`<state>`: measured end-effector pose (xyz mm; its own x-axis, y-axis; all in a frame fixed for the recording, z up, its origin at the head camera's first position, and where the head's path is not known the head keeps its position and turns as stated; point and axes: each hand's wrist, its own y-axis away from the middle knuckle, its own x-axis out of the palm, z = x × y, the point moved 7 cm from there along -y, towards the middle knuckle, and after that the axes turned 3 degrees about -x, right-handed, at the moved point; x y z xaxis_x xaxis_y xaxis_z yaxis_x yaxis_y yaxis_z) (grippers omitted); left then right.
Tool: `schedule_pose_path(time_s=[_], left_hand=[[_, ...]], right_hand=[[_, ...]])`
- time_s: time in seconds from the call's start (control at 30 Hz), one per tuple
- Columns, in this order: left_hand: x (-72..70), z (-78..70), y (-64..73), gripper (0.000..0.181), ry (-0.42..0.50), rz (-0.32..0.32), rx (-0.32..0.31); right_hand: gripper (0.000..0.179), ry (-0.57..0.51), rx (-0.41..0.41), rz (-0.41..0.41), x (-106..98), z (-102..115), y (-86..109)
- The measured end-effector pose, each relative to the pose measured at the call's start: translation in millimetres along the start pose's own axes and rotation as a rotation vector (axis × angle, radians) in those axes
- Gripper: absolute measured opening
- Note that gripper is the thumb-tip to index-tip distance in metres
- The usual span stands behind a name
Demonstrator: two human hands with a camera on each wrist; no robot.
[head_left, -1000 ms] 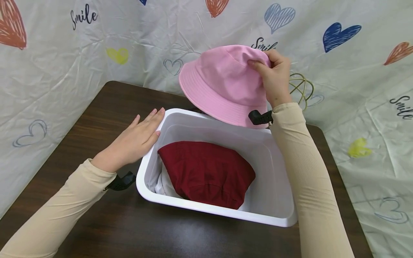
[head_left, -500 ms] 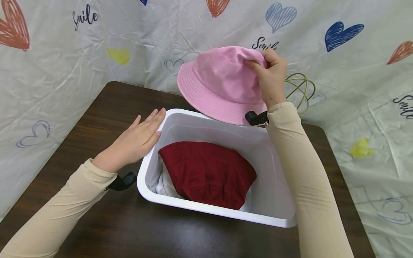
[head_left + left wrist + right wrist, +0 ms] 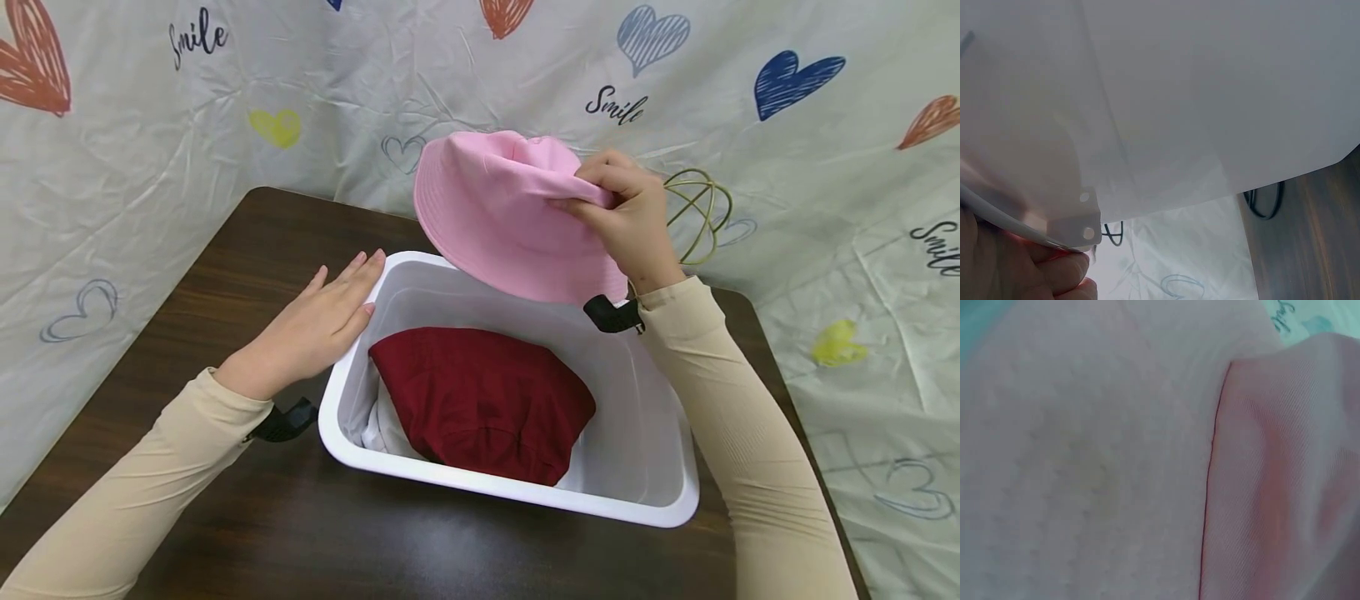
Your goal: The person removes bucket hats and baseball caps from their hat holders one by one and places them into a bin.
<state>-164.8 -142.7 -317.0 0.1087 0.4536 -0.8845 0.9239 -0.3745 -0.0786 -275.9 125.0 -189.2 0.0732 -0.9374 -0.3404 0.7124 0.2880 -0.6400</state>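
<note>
My right hand (image 3: 630,217) pinches the crown of a pink bucket hat (image 3: 510,225) between thumb and fingers. The hat hangs tilted above the far rim of a white plastic bin (image 3: 510,492), its brim downward. Pink cloth and a seam of the hat (image 3: 1272,475) fill the right wrist view. My left hand (image 3: 307,333) rests with straight fingers on the bin's left rim. From below, the left wrist view has the fingers (image 3: 1063,272) against the bin's outer wall (image 3: 1166,112). Inside the bin, a dark red cloth item (image 3: 487,400) lies over something whitish (image 3: 390,425), mostly hidden.
The bin stands on a dark wooden table (image 3: 247,500). A gold wire object (image 3: 705,212) is at the back right, partly behind my right hand. A white cloth with printed hearts (image 3: 337,67) hangs behind the table.
My right hand has lowered a little, bringing the pink hat down, and the hat's crown has folded more. My left hand and the bin stay in place.
</note>
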Motion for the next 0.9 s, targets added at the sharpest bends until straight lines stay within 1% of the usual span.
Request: schedule_pose_path(time_s=[0.1, 0.2, 0.3, 0.5, 0.7, 0.83, 0.9], left_hand=[[0.3, -0.6, -0.2, 0.059, 0.002, 0.0, 0.001], [0.5, -1.3, -0.4, 0.059, 0.005, 0.002, 0.002], [0.2, -2.4, -0.8, 0.058, 0.004, 0.003, 0.002], [-1.4, -3.5, -0.5, 0.058, 0.006, 0.01, -0.008], [-0.9, -3.0, 0.9, 0.058, 0.007, 0.018, -0.013], [-0.2, -3.0, 1.1, 0.058, 0.009, 0.013, -0.008], [-0.1, -3.3, 0.9, 0.058, 0.009, 0.011, -0.006]], right_hand=[[0.011, 0.062, -0.105, 0.083, 3, 13, 9.7], [0.014, 0.094, -0.215, 0.16, 7, 25, 20.7], [0.02, 0.11, -0.278, 0.217, 9, 34, 33.0], [0.026, 0.128, -0.315, 0.322, 15, 41, 55.4], [0.024, 0.104, -0.347, 0.416, 23, 41, 73.5], [0.025, 0.102, -0.36, 0.468, 27, 46, 81.7], [0.019, 0.091, -0.364, 0.503, 28, 50, 86.2]])
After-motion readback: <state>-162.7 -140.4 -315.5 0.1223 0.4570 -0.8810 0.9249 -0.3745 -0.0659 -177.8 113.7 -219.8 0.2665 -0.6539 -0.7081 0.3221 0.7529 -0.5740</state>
